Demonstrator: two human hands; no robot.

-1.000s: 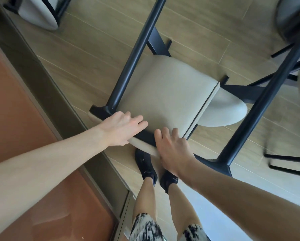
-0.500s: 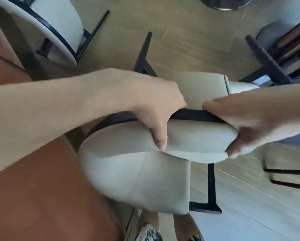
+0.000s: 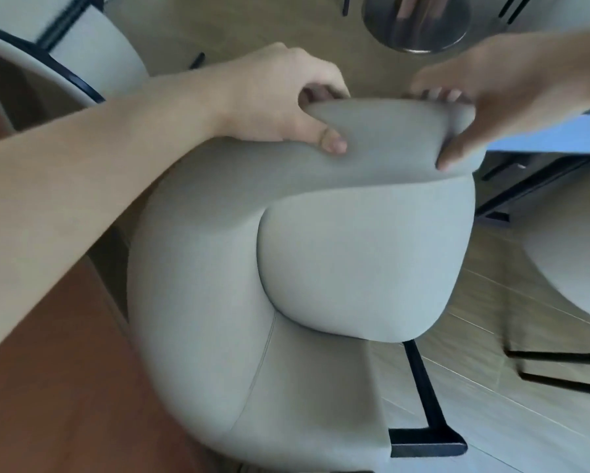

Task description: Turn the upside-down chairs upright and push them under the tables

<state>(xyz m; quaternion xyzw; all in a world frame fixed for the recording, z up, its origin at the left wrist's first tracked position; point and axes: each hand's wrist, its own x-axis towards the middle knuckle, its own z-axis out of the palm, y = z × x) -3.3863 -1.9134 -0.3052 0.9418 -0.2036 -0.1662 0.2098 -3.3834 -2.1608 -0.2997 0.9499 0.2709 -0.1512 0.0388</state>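
Gripping the padded chair (image 3: 321, 268) (rounded, beige fabric): both hands.

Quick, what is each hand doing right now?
Left hand: closed, fingers curled round the far edge of the beige chair.
Right hand: closed, gripping the same edge.

A wood-plank floor (image 3: 512, 387) runs under everything. At the top a round metal base (image 3: 418, 20) stands on it, shiny and blurred. A pale blue strip (image 3: 542, 139) shows at the right; what it is cannot be told.
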